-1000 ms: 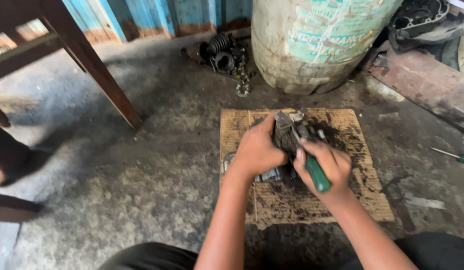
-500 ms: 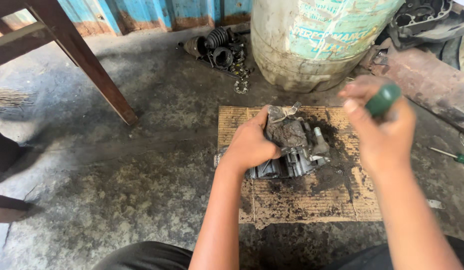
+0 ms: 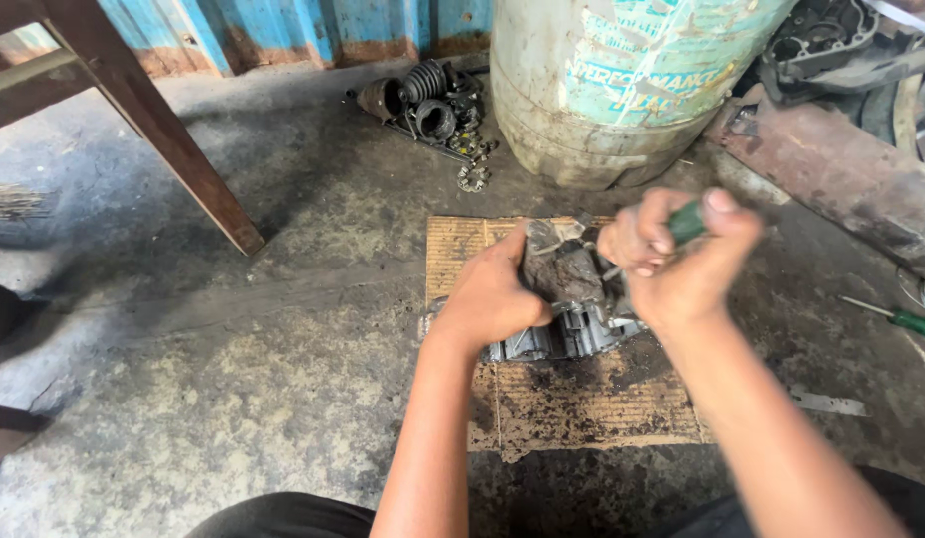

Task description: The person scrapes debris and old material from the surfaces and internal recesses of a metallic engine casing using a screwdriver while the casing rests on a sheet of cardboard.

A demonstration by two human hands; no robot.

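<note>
the left hand [image 3: 492,294] presses on the left side of a dirty metal engine part [image 3: 567,299], fingers curled over its grimy top. the right hand [image 3: 681,259] is closed in a fist round a green tool handle [image 3: 687,223], held just over the right side of the part; the tool's tip is blurred and hard to make out. the part sits on a stained piece of cardboard [image 3: 582,403] lying on the concrete floor [image 3: 233,379]. a green screwdriver [image 3: 906,319] lies well off to the right. farther back stand a big pale drum [image 3: 602,90], a heap of black rubber parts [image 3: 427,100] and a brown table leg [image 3: 153,130].
</note>
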